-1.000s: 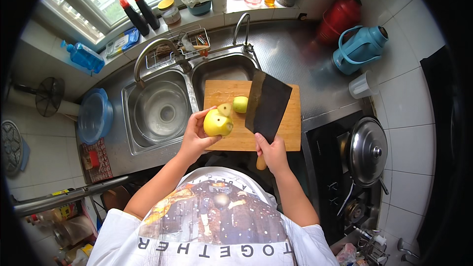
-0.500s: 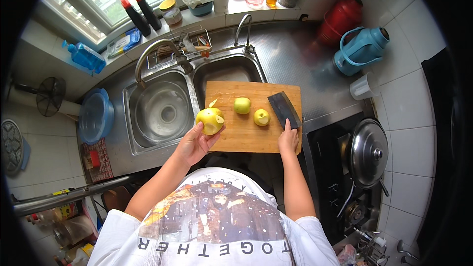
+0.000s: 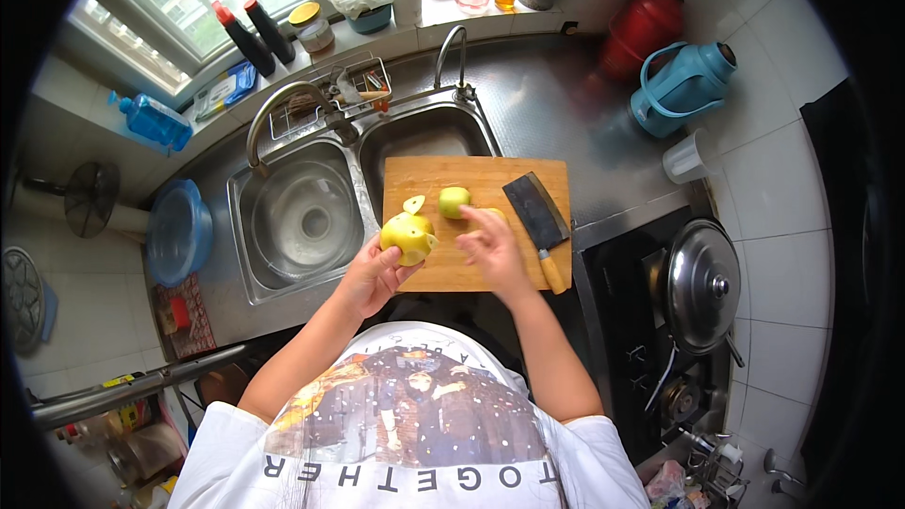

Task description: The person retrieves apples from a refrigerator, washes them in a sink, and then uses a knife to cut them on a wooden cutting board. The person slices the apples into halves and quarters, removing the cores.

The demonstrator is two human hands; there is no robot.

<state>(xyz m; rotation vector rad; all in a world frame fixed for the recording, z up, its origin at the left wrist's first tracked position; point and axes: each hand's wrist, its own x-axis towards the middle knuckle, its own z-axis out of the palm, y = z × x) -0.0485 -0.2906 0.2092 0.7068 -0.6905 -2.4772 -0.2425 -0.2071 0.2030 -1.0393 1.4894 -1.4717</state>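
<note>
My left hand (image 3: 372, 281) is closed around a yellow-green apple (image 3: 405, 239) with pale cut patches, above the left part of a wooden cutting board (image 3: 443, 273). A pale slice (image 3: 414, 205) shows at the apple's upper edge; whether it is attached I cannot tell. Over the board my right hand (image 3: 492, 253), slightly blurred, has its fingers apart and holds nothing. A green apple (image 3: 454, 203) lies just beyond its fingertips. Another yellow-green apple (image 3: 498, 217) is mostly hidden by this hand. To the right, a cleaver (image 3: 535, 207) lies flat, its wooden handle pointing toward me.
The board overlaps the edge of a double steel sink (image 3: 236, 245) with curved taps. On the right is a black gas hob (image 3: 613, 311) bearing a lidded pan (image 3: 705, 287). A blue thermos (image 3: 681, 90) and a plastic cup (image 3: 691, 158) stand at the back right.
My right hand has let go of the cleaver and moved left toward the held apple. The apple in my left hand has turned and dropped slightly. The whole view has shifted a little.
</note>
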